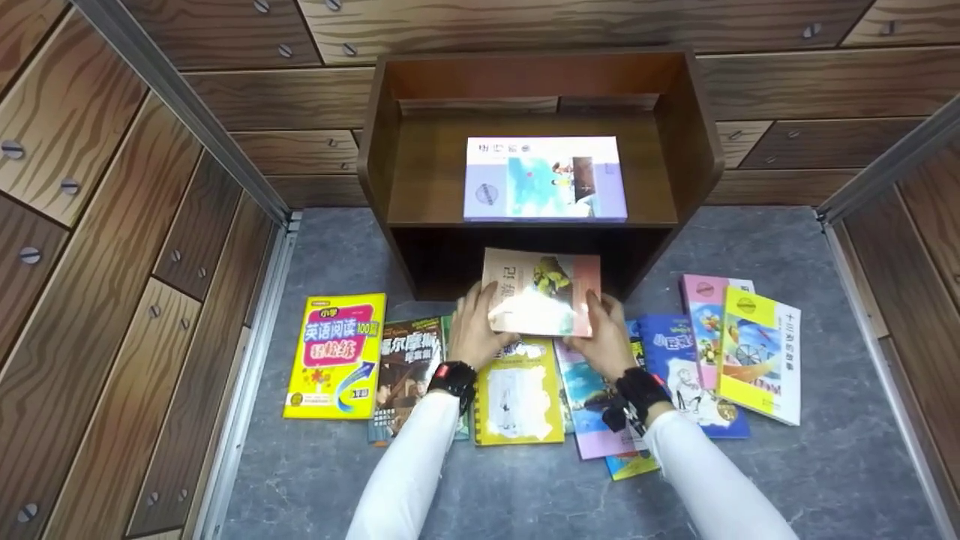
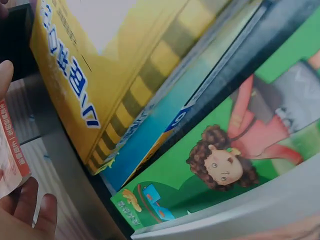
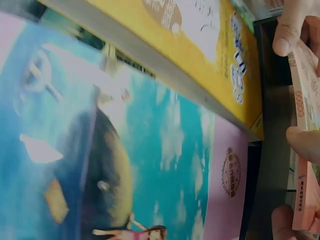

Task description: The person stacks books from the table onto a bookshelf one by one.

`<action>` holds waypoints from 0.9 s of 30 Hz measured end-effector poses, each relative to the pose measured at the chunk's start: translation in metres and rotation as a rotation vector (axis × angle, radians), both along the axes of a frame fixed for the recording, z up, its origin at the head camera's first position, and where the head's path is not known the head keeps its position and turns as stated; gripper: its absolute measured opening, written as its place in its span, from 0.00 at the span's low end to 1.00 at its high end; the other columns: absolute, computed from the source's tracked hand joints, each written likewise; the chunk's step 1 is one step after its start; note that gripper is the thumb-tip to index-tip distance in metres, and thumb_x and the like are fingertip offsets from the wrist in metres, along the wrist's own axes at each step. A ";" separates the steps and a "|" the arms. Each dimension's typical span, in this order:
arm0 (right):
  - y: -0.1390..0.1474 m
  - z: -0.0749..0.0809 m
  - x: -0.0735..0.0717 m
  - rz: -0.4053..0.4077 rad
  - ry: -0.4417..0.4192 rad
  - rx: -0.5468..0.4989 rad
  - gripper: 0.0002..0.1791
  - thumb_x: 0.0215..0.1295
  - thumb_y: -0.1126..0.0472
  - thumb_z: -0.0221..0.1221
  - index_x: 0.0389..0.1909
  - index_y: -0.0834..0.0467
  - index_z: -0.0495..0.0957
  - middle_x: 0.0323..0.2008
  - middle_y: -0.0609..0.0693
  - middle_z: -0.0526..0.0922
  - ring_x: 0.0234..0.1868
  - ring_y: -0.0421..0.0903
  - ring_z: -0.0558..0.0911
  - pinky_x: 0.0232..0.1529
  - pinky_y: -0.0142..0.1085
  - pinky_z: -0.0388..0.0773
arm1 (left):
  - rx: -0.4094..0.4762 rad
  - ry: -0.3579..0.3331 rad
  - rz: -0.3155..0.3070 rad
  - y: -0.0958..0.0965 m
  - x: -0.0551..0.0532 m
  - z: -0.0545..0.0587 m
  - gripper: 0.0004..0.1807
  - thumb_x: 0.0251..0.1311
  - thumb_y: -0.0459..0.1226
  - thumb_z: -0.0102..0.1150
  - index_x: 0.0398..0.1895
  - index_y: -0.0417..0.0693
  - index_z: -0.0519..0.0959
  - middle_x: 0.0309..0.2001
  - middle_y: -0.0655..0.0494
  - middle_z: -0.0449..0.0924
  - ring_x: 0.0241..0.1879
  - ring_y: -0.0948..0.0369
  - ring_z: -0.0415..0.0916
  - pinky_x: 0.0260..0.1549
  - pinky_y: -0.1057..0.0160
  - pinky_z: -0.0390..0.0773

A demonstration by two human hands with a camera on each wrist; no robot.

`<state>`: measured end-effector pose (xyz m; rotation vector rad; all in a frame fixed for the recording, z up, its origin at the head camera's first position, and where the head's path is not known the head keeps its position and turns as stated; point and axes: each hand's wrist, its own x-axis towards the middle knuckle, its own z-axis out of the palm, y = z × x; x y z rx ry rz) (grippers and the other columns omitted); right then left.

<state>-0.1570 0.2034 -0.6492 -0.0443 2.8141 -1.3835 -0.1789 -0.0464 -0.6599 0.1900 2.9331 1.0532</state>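
Between both hands is a thin paperback book (image 1: 544, 289) with a peach and pink cover, held in front of the shelf's dark lower opening. My left hand (image 1: 476, 330) grips its left edge, the thumb along the near corner. At the right edge my right hand (image 1: 607, 337) pinches it between thumb and fingers. Its pink spine (image 3: 301, 150) faces the right wrist camera, and a corner of the book (image 2: 11, 157) shows beside the fingers in the left wrist view. On the shelf's upper board lies a lilac and white book (image 1: 545, 178), flat.
A brown wooden shelf (image 1: 694, 150) stands against the wood-patterned wall. Several books lie on the grey floor (image 1: 300, 480) below the hands: a yellow one (image 1: 334, 356) at left, a spiral-edged yellow one (image 1: 517, 405) in the middle, a blue one (image 1: 686, 382) and a yellow-white one (image 1: 761, 352) at right.
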 end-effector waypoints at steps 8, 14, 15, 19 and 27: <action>-0.002 -0.004 -0.029 0.043 -0.028 0.077 0.52 0.57 0.69 0.71 0.79 0.70 0.54 0.77 0.75 0.51 0.73 0.73 0.62 0.76 0.59 0.60 | -0.019 0.030 0.022 0.002 -0.024 -0.008 0.57 0.41 0.46 0.84 0.77 0.50 0.65 0.79 0.41 0.59 0.71 0.45 0.65 0.69 0.40 0.69; -0.003 -0.011 -0.041 0.058 -0.118 0.116 0.53 0.62 0.66 0.68 0.82 0.66 0.47 0.79 0.73 0.46 0.71 0.74 0.66 0.74 0.59 0.64 | -0.037 -0.032 0.013 0.004 -0.036 -0.014 0.57 0.45 0.47 0.83 0.79 0.47 0.63 0.80 0.41 0.57 0.75 0.44 0.61 0.74 0.41 0.61; -0.004 -0.013 -0.043 0.060 -0.125 0.122 0.53 0.63 0.65 0.68 0.82 0.65 0.47 0.80 0.73 0.45 0.72 0.74 0.64 0.74 0.59 0.63 | -0.039 -0.046 0.014 0.004 -0.038 -0.014 0.57 0.46 0.48 0.83 0.79 0.47 0.62 0.80 0.40 0.56 0.76 0.44 0.60 0.75 0.42 0.59; -0.005 -0.020 -0.052 0.069 -0.121 0.139 0.53 0.64 0.64 0.67 0.83 0.65 0.46 0.80 0.72 0.46 0.77 0.72 0.56 0.76 0.59 0.58 | -0.054 -0.063 0.023 0.004 -0.045 -0.017 0.56 0.49 0.48 0.82 0.79 0.44 0.62 0.80 0.39 0.56 0.78 0.42 0.56 0.77 0.42 0.55; -0.008 -0.032 -0.058 0.108 -0.055 0.215 0.50 0.63 0.65 0.67 0.80 0.72 0.50 0.76 0.75 0.55 0.76 0.73 0.55 0.77 0.62 0.54 | -0.125 -0.054 0.069 0.001 -0.049 -0.027 0.50 0.51 0.51 0.80 0.76 0.46 0.68 0.76 0.40 0.65 0.75 0.44 0.62 0.74 0.43 0.63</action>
